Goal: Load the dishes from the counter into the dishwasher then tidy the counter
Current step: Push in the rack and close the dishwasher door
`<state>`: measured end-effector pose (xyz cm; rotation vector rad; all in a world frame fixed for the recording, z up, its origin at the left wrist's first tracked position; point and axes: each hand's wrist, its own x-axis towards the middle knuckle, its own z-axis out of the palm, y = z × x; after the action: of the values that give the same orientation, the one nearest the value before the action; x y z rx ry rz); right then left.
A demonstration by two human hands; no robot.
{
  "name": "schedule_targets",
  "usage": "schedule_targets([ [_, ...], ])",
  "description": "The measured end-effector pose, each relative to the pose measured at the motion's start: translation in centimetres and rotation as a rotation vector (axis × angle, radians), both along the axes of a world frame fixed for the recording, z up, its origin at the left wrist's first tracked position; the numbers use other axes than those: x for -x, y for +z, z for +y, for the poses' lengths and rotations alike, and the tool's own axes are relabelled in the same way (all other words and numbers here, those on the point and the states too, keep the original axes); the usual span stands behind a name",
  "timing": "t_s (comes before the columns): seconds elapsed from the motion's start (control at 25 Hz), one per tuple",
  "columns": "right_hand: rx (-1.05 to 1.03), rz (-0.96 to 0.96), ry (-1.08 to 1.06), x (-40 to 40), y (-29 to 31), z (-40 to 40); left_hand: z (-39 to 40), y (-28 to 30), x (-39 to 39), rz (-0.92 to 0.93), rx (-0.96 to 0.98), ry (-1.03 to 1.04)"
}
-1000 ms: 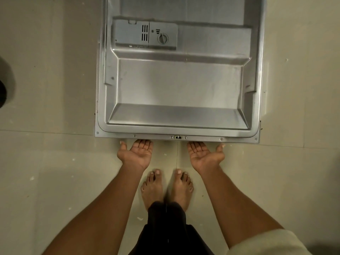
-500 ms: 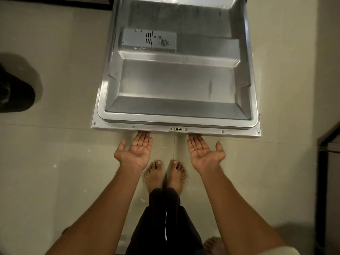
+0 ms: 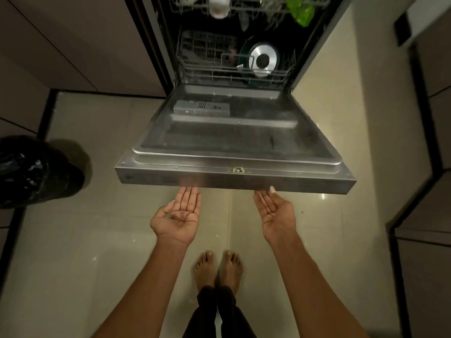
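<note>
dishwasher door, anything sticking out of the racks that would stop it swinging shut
Nothing visible does. The lower rack sits fully inside the tub, behind the door. Both hands lie palm up under the door's front edge.

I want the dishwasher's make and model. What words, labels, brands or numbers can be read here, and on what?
No text reads clearly.
Door front edge, left end: a small mark, perhaps a logo, too small to read.
Detergent dispenser: markings too blurred to read.
</note>
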<state>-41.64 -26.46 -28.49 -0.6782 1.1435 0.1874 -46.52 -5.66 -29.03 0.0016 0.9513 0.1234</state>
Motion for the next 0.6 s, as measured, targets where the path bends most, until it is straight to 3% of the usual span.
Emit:
schedule_targets([
  [0.24, 0.29, -0.106, 0.114, -10.1, 9.1, 0.8, 1.6, 8.8, -8.7, -0.179, -0.082, -0.033],
  [0.4, 0.484, -0.204, 0.303, -16.0, 13.7, 0.2, 2.4, 13.1, -13.7, -0.369, -0.142, -0.076],
  [0.6, 0.729, -0.32, 0.456, -23.6, 18.8, 0.1, 2.1, 16.9, -20.6, -0.459, -0.219, -0.118],
])
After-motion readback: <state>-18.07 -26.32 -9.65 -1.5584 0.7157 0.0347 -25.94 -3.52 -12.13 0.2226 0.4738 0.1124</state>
